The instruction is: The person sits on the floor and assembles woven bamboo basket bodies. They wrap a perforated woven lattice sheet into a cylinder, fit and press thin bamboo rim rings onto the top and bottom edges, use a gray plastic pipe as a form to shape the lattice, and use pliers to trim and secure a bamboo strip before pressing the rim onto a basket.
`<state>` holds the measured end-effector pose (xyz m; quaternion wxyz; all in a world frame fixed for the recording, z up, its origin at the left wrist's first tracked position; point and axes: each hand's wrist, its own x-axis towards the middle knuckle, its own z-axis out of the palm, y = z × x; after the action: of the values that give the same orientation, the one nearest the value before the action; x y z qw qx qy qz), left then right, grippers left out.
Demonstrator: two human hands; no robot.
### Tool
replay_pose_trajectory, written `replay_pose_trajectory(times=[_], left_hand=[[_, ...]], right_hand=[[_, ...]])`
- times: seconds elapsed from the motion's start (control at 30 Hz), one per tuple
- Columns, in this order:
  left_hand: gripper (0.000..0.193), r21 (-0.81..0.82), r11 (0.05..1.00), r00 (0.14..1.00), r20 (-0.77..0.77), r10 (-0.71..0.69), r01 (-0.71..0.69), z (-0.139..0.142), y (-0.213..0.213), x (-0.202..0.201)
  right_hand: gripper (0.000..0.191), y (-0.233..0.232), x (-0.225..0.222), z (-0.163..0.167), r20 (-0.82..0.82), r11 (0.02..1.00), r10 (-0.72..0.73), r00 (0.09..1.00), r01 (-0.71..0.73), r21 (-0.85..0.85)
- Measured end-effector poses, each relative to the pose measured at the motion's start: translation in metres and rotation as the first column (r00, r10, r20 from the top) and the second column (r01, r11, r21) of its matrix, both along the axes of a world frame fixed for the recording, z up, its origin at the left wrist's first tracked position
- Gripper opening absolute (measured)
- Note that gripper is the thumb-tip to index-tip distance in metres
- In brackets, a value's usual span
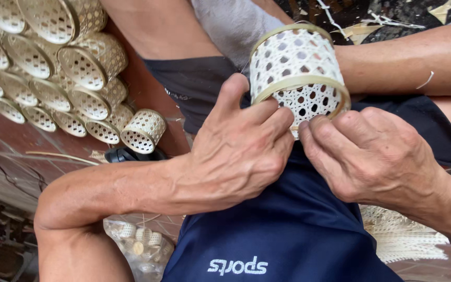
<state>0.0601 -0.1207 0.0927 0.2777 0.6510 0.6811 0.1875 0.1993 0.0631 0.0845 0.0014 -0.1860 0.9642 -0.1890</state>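
Reddish tiled floor (11, 141) under daylight, bearing stacked woven baskets (48, 62) at left and scattered bamboo strips (403, 237).

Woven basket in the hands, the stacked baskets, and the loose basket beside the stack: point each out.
Woven basket (294, 55), head view, on its latticed side wall.
Stacked baskets (48, 62), head view, mid-pile.
Loose basket (143, 130), head view, on its side wall.
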Motion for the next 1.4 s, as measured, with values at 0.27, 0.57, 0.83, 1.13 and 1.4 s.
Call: replay_pose_trajectory(times=[0.27, 0.57, 0.83, 1.13, 1.4], left_hand=[[0.014, -0.018, 0.997, 0.996, -0.052, 0.072, -0.073, 0.0, -0.006, 0.013], [0.014, 0.053, 0.988, 0.989, -0.028, 0.145, -0.143, -0.001, -0.012, 0.019], [0.013, 0.057, 0.98, 0.98, 0.069, 0.188, -0.192, -0.005, -0.017, 0.017], [0.017, 0.048, 0.976, 0.969, -0.114, 0.217, -0.213, -0.014, -0.009, 0.037], [0.015, 0.032, 0.996, 0.987, -0.135, 0.088, -0.084, -0.005, 0.0, 0.018]], right_hand=[[0.021, -0.007, 0.008, -0.009, -0.117, 0.999, -0.025, 0.993, 0.022, -0.03], [0.019, -0.01, 0.008, -0.01, -0.173, 0.999, -0.032, 0.984, 0.026, -0.036], [0.017, -0.011, 0.008, -0.009, -0.193, 0.999, -0.032, 0.981, 0.029, -0.02], [0.014, -0.011, 0.012, -0.011, -0.227, 1.0, -0.027, 0.974, 0.026, -0.011], [0.019, -0.005, 0.014, -0.008, -0.164, 0.999, -0.051, 0.985, 0.047, -0.027]])
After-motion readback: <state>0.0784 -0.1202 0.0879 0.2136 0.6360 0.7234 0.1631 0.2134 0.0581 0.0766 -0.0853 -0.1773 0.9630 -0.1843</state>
